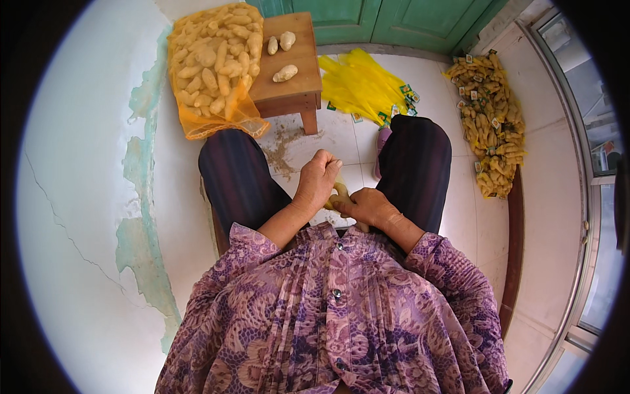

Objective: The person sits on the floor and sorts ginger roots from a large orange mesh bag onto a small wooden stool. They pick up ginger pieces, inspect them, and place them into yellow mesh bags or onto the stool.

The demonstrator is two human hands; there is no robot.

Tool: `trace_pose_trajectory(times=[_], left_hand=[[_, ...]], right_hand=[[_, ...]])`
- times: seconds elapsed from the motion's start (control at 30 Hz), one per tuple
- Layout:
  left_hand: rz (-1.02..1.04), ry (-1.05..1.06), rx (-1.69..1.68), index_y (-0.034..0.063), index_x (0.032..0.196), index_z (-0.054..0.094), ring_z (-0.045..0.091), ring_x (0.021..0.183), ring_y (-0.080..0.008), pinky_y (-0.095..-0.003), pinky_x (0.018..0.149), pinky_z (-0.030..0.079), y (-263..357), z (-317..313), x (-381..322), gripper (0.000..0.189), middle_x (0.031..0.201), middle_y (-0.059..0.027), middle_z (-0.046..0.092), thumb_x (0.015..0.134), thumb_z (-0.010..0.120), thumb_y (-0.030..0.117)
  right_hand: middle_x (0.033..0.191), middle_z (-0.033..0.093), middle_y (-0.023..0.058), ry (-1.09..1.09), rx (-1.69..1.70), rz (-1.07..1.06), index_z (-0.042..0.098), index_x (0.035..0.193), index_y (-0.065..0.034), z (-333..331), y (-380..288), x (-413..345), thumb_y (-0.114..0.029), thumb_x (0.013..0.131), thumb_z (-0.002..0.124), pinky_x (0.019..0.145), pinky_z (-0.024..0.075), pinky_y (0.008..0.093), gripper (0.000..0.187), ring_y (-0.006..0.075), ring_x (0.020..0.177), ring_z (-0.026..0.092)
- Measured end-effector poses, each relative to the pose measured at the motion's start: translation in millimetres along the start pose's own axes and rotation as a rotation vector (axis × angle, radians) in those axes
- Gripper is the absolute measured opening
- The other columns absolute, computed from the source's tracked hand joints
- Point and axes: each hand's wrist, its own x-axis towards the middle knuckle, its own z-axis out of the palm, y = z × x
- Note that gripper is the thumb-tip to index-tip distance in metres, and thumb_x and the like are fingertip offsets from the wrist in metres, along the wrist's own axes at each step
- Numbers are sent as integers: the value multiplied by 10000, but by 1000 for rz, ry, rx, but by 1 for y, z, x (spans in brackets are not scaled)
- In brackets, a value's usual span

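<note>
Between my knees, my left hand (317,181) has its fingertips pinched together, apparently on the top of a small yellow mesh bag (330,204). Just below and to the right, my right hand (368,207) grips the same bag around pale tubers (340,189) inside it. My hands cover most of the bag, so how its mouth sits is hidden. Ahead, a large orange net sack (209,64) full of similar knobbly tubers leans over the left part of a wooden stool (290,59). Several loose tubers (285,73) lie on the stool's top.
Flat yellow mesh bags (362,86) with small printed tags lie heaped on the tiled floor (344,143). Filled, tagged net bags (492,123) are piled along the right wall. Loose soil (281,147) is scattered by the stool. Green doors (374,22) stand behind.
</note>
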Motion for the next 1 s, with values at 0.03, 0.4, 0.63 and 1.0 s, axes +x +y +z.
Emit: trace_pose_trajectory(times=[0.03, 0.4, 0.63, 1.0], left_hand=[[27, 15, 20, 3, 848, 489, 535, 641, -200, -334, 634, 456, 0, 0, 0, 180, 706, -110, 569, 869, 570, 162], [202, -290, -49, 54, 916, 486, 609, 749, -337, -372, 668, 479, 41, 15, -17, 147, 770, -161, 593, 876, 575, 165], [-260, -37, -440, 72, 857, 476, 315, 459, -35, -197, 396, 258, 5, -6, 12, 140, 623, 41, 403, 931, 514, 184], [-66, 65, -418, 30, 851, 515, 435, 647, -64, -215, 588, 393, 46, -29, 19, 141, 707, 15, 486, 908, 542, 157]], right_hand=[[690, 651, 162, -44, -44, -25, 704, 760, -56, -1, 1, 2, -623, 803, 396, 777, 479, 366, 647, 306, 753, 635], [766, 652, 184, -163, -307, -179, 682, 833, -42, -20, -5, -6, -564, 810, 444, 711, 492, 395, 574, 331, 755, 636], [589, 532, 79, -69, 852, 78, 664, 745, 64, -45, 20, -5, -629, 809, 520, 489, 530, 287, 710, 179, 492, 548], [571, 602, 25, 179, 831, -77, 678, 714, -10, -40, -6, -15, -329, 843, 654, 458, 408, 194, 346, 86, 486, 565]])
